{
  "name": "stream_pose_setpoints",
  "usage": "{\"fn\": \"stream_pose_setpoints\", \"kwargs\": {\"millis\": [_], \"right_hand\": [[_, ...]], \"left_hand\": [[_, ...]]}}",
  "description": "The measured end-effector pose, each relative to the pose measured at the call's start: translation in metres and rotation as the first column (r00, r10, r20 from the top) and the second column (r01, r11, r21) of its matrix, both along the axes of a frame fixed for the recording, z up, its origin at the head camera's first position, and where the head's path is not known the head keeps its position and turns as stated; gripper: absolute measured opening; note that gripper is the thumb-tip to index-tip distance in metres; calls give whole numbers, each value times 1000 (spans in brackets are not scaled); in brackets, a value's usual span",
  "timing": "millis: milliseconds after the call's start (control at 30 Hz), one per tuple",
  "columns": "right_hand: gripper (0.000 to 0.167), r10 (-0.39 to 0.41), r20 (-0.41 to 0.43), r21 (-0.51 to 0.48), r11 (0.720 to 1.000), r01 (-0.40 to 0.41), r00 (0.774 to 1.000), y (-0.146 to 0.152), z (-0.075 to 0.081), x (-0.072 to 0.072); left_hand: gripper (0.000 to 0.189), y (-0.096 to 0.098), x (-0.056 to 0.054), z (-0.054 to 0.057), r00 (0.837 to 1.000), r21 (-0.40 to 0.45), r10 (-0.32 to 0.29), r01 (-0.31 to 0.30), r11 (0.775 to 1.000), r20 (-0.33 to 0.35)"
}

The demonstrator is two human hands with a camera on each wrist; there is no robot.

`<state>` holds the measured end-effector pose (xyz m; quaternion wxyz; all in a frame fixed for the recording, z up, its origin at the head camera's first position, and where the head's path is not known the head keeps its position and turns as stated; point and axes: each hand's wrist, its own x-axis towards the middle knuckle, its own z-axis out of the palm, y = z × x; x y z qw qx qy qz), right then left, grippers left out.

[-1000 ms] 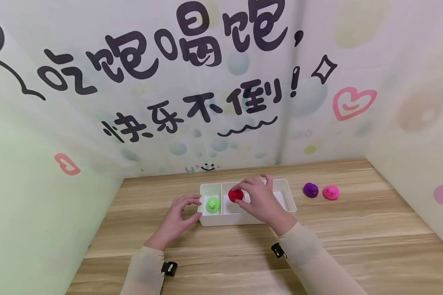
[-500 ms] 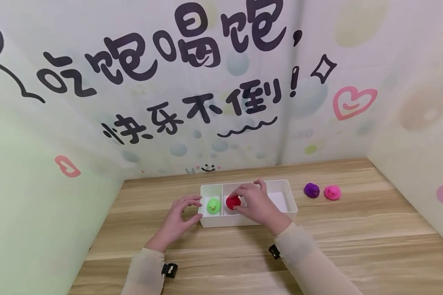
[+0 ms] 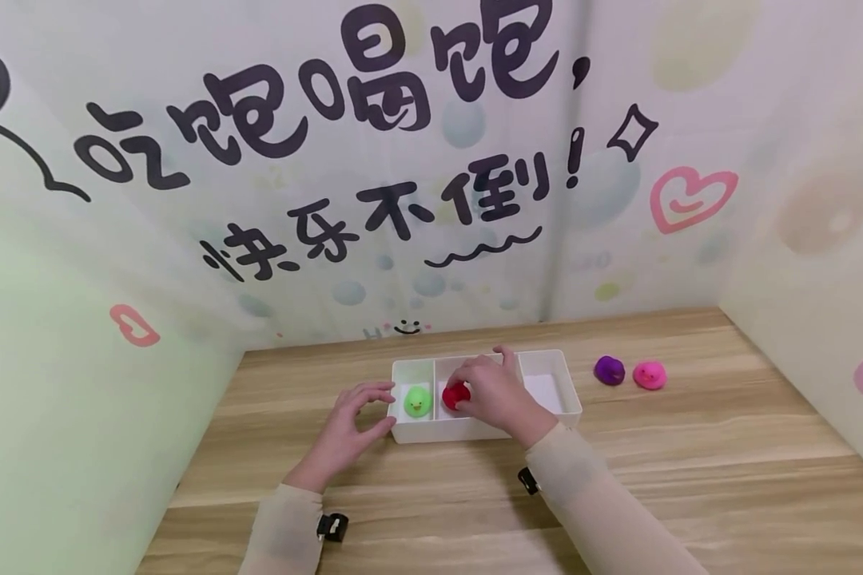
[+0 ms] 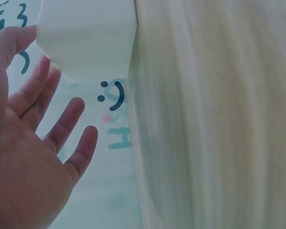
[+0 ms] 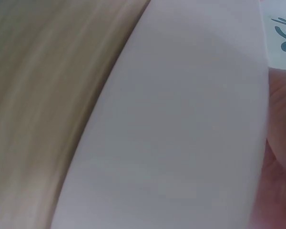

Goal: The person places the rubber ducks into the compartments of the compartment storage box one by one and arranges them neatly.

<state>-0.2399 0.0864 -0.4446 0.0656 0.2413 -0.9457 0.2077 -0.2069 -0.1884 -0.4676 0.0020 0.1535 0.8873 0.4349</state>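
Note:
A white box (image 3: 431, 432) with three compartments stands on the table. My right hand (image 3: 499, 393) reaches into its middle compartment and pinches a red toy (image 3: 455, 397), partly covered by the fingers. In the left compartment a green toy duck (image 3: 418, 402) sits facing me. The thumb and fingertips of my left hand (image 3: 350, 419) touch the box's left end, the other fingers loosely spread in the left wrist view. Most of the right wrist view is the box's front wall (image 5: 171, 119), which hides the fingertips and the red toy.
To the right of the box, a purple toy duck (image 3: 610, 370) and a pink toy duck (image 3: 650, 374) sit side by side on the wooden table (image 3: 690, 447). A printed curtain (image 3: 316, 303) rises behind the table, with pale walls on both sides.
My right hand has lowered the red toy into the middle compartment, shifting slightly left and down. My left hand stays at the box's left end.

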Motion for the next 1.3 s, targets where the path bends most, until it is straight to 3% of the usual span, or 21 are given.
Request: {"fn": "stream_pose_setpoints", "kwargs": {"millis": [733,967,1300], "right_hand": [[24,-19,36,82,997,16,999,-7,1,-6],[26,-12,54,34,999,10,998,-5,-2,-7],[21,-4,-22,-55,998,3,1000,7,-2,-2]], "left_hand": [[30,-1,0,-3,1000,-7,3,-3,1000,-7],[28,-1,-2,-3,1000,-7,1,-1,1000,-15],[29,-1,-2,-3,998,3,-17,18,1000,-53]]}}
